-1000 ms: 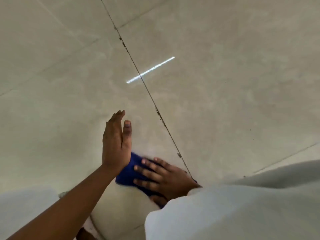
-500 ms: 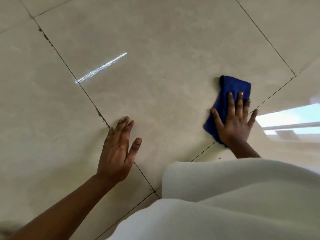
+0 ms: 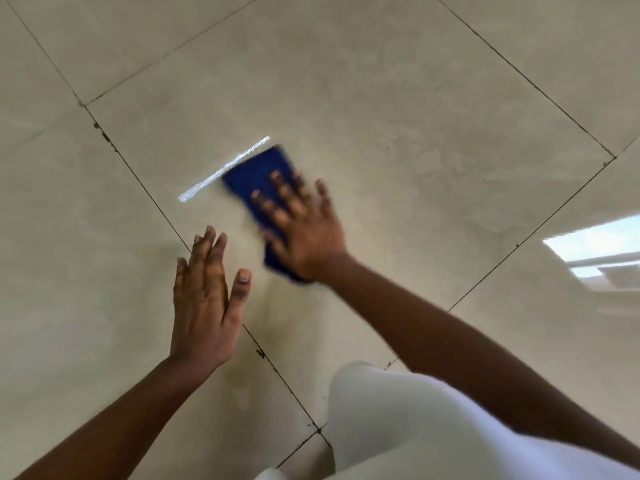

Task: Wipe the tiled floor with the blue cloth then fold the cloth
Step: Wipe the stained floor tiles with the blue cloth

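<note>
A folded blue cloth (image 3: 258, 174) lies flat on the beige tiled floor (image 3: 398, 109) near the middle of the view. My right hand (image 3: 304, 223) presses down on it with fingers spread and straight; it is blurred by motion. My left hand (image 3: 204, 299) lies flat on the floor just left of the cloth, fingers straight, palm down over a dark grout line, touching nothing else.
Dark grout lines (image 3: 138, 181) cross the glossy tiles. A bright streak of reflected light (image 3: 221, 171) sits at the cloth's far left edge. A window reflection (image 3: 602, 254) shows at the right. My knee in white fabric (image 3: 398, 420) fills the lower right.
My right hand has slid the blue cloth leftward across the tile, from the right side to the light streak. The left hand stays flat on the floor.
</note>
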